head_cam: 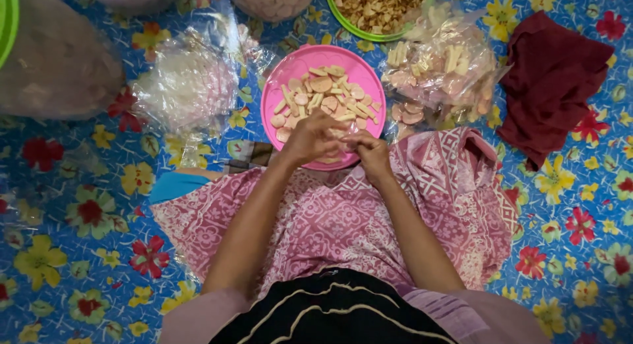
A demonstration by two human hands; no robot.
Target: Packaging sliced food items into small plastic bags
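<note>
A view from above showed a person seated on a blue mat (79, 205) printed with red and yellow flowers, which filled the frame. Both forearms reached up from the bottom centre toward a round pink plate (290, 70) lying just above the middle of the frame. The plate held a heap of pale crackers (326, 96), some round and pinkish, some cut as short cream sticks.

The left hand (313, 138) and the right hand (370, 153) met at the plate's lower edge, fingertips touching one another. The fingers of both were curled inward and pinched together; whether they gripped a cracker or a bit of wrapping could not be told, as the knuckles hid it. A pink patterned cloth (435, 205) covered the lap beneath the arms, in the lower middle.

To the right of the plate, in the upper right centre, lay a clear plastic bag (442, 73) filled with the same round and stick crackers, crumpled and open at the top. Above it, at the top edge, sat a green bowl (343, 21) of golden-brown chips, partly cut off. Left of the plate, in the upper left centre, lay a bundle of clear empty plastic bags (184, 87). A large cloudy plastic sack (56, 67) filled the upper left corner. A dark red cloth (554, 80) lay bunched at the upper right.
</note>
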